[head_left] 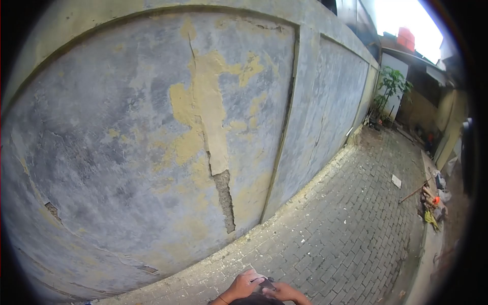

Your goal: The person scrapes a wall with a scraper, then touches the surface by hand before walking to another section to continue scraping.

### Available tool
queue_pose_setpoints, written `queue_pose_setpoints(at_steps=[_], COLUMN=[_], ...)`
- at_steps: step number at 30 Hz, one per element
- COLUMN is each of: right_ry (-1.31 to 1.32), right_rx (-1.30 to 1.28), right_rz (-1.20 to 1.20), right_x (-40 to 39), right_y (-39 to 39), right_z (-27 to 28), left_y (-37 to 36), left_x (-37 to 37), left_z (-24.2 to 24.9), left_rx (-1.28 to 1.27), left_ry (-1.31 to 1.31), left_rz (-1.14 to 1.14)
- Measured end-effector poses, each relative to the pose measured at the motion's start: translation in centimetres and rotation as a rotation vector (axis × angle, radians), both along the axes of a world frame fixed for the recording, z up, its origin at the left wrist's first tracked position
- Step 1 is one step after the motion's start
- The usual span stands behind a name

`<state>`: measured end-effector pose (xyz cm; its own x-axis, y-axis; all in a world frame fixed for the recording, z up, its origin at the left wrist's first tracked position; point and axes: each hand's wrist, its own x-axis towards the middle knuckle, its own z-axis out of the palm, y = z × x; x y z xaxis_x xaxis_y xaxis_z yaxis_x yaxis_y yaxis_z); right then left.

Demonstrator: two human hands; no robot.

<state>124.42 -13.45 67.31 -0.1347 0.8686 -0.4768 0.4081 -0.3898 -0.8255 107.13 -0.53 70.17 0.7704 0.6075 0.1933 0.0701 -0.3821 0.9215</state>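
At the bottom edge of the head view, my left hand (245, 284) and my right hand (282, 292) are close together in front of my body. Between them is a small dark object (268, 284) with a pale edge, too small and too covered to name. Fingers of both hands are closed about it. Beyond them stands a grey wall (127, 101) with peeling paint. A long vertical strip of smooth beige filler (211, 117) runs down it, ending above a rough open gap (224, 201) in the plaster.
Brick paving (330, 229) runs along the wall, scattered with pale chips. A white flat piece (396, 181) lies on it. On the right are a stick (414, 193) and assorted clutter (432, 201). A leafy plant (392, 84) grows at the far end.
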Motion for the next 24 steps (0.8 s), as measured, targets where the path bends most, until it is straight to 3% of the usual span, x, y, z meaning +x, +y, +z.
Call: queue_pose_setpoints(at_steps=[2, 4, 5, 6, 7, 9, 11, 13, 15, 18, 20, 22, 24], right_ry=[0.161, 0.768, 0.801, 0.817, 0.810, 0.283, 0.182, 0.127, 0.050, -0.086, -0.141, -0.399, -0.436], right_rx=[0.035, -0.007, 0.073, 0.155, 0.150, 0.370, 0.357, 0.293, 0.276, 0.347, 0.404, 0.497, 0.422], right_rz=[-0.149, -0.647, -0.822, -0.996, -0.983, -0.797, -0.714, -0.647, -0.577, -0.468, -0.426, -0.278, -0.327], right_x=[3.3, 7.7, 10.3, 12.8, 15.2, 20.0, 22.3, 23.5, 23.2, 21.0, 19.4, 19.2, 20.3], right_y=[0.8, 2.8, 4.0, 4.7, 5.1, 5.2, 4.2, 3.1, 1.9, 2.3, 1.7, 2.0, 1.7], right_z=[0.1, -0.1, 1.5, 2.8, 2.8, 1.4, 0.7, 0.3, -0.9, -0.2, 0.1, 1.1, 3.1], left_y=[0.5, 1.2, 1.5, 1.7, 1.7, 2.2, 0.8, 0.8, 0.9, 1.6, 1.1, 0.6, 0.7], left_x=[1.0, 4.0, 4.8, 4.8, 4.7, 3.9, 5.1, 7.9, 11.6, 16.3, 18.6, 20.2, 21.3], left_z=[0.9, 1.2, 1.2, 0.9, 0.3, -4.2, -5.2, -4.2, -1.9, -0.9, -0.6, -1.3, -1.5], left_rx=[-0.021, -0.042, -0.036, -0.210, -0.390, -0.527, -0.662, -0.629, -0.618, -0.758, -1.105, -1.172, -1.222], left_ry=[0.036, -0.024, -0.019, 0.185, 0.387, 0.336, 0.296, 0.110, 0.107, 0.078, -0.027, -0.003, 0.003], left_rz=[0.058, 0.308, 0.316, 0.403, 0.486, 0.548, 0.613, 0.440, 0.366, 0.206, 0.112, 0.077, 0.029])
